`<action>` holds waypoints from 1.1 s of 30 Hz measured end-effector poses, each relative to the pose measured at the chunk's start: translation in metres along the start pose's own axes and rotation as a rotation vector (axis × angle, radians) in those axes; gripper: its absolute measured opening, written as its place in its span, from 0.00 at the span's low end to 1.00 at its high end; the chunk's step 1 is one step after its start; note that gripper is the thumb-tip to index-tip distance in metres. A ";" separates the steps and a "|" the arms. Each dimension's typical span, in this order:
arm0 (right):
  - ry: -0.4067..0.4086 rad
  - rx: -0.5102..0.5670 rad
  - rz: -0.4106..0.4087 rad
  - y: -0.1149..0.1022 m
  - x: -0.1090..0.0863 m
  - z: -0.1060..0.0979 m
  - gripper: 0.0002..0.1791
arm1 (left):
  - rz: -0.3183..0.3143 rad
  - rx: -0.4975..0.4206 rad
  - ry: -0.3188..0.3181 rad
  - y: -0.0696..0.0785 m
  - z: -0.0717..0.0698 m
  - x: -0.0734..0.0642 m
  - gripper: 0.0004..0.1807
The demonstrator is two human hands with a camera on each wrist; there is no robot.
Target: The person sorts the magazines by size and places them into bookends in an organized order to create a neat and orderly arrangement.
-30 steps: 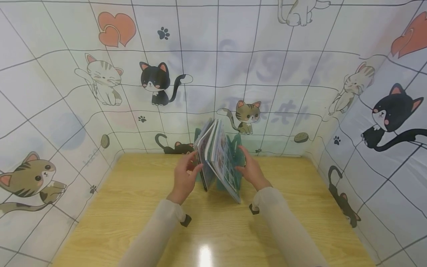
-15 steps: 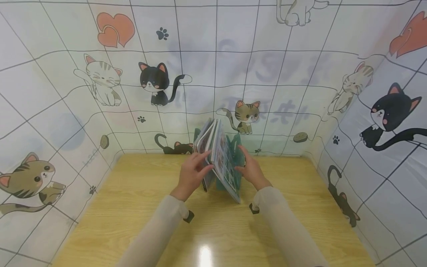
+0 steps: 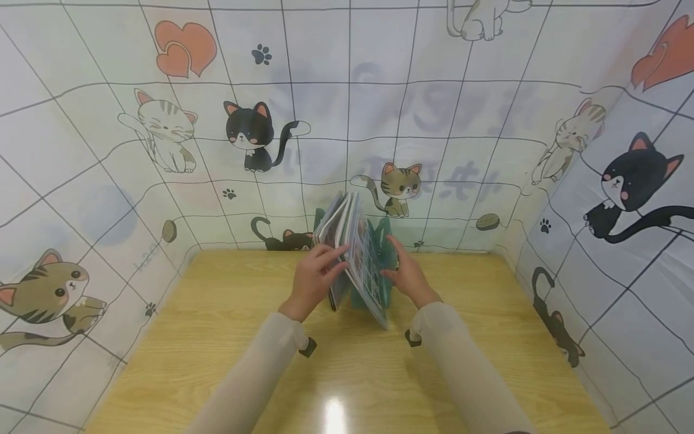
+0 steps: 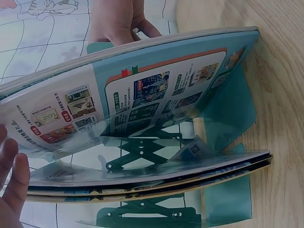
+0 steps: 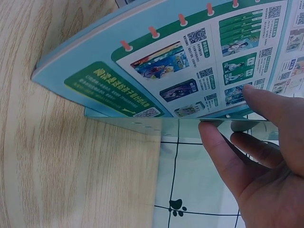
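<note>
Several thin picture books [image 3: 365, 268] stand in a green folding bookend [image 3: 386, 247] with a lattice base. They lean apart in two groups. One group [image 4: 156, 186] stands at the left, and the other, with a pale blue back cover [image 4: 161, 90], slants at the right. My left hand [image 3: 314, 274] is at the near edges of the books, its fingertips right at the slanted group's edge. My right hand [image 3: 414, 277] pinches the bookend's right end plate [image 5: 142, 124], the thumb [image 5: 261, 102] on the cover side and the fingers behind the plate.
The bookend stands on a wood-grain table [image 3: 217, 343], near its back edge. A white cloth wall [image 3: 325, 132] with grid lines and cartoon cats rises behind and at both sides.
My left hand has shifted right, from the left group of books to the edge of the slanted group. The right hand has stayed at the end plate.
</note>
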State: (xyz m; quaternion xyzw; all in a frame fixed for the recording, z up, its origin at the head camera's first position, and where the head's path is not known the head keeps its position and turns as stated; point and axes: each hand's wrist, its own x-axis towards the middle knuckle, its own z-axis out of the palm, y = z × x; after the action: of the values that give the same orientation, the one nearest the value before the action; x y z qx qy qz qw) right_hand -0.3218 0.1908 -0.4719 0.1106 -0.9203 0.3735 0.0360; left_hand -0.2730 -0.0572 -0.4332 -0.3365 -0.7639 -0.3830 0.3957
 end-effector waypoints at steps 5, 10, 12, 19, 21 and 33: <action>-0.001 -0.006 0.001 0.000 0.000 0.001 0.53 | -0.007 0.019 -0.001 -0.001 -0.002 0.003 0.21; -0.004 0.003 -0.005 0.000 0.000 0.002 0.54 | -0.016 0.017 -0.001 -0.003 -0.003 0.004 0.21; -0.006 0.002 -0.002 0.000 0.000 0.002 0.54 | -0.022 0.025 -0.003 -0.004 -0.003 0.004 0.21; -0.002 -0.013 -0.004 0.000 0.000 0.001 0.54 | -0.065 0.020 0.000 -0.009 -0.004 0.004 0.21; 0.000 -0.018 -0.007 -0.001 0.000 0.001 0.54 | -0.071 0.011 0.002 -0.009 -0.004 0.004 0.21; 0.009 -0.008 -0.009 -0.002 0.000 0.001 0.53 | -0.115 -0.008 0.016 -0.010 -0.007 -0.005 0.21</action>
State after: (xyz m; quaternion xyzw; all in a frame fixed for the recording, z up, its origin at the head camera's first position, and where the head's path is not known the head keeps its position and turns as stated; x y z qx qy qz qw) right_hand -0.3211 0.1886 -0.4714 0.1132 -0.9210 0.3703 0.0422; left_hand -0.2766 -0.0685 -0.4378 -0.2906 -0.7774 -0.4106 0.3777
